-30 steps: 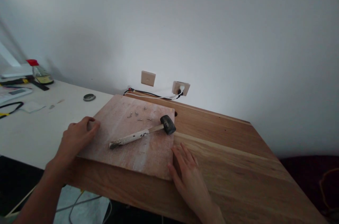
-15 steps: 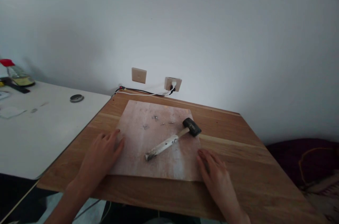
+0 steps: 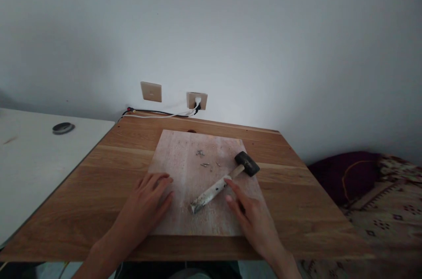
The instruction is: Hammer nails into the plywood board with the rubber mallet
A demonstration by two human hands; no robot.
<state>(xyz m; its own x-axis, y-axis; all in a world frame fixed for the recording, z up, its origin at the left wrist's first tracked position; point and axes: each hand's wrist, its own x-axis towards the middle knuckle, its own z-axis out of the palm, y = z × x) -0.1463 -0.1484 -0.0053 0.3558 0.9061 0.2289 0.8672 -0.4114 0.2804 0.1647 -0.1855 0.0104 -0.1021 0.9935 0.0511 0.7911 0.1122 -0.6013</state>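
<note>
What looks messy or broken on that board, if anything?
The mallet has a scuffed white handle with dark patches and a grubby end. Small metal pieces lie loose on the board. Nothing looks clearly broken.

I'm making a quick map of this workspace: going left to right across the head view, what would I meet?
Round lid → left hand → small metal pieces → hammer's black head → purple cloth.

Dim, flat light (dark top-right corner), soft shadows on the wall point(image 3: 231, 41).
</note>
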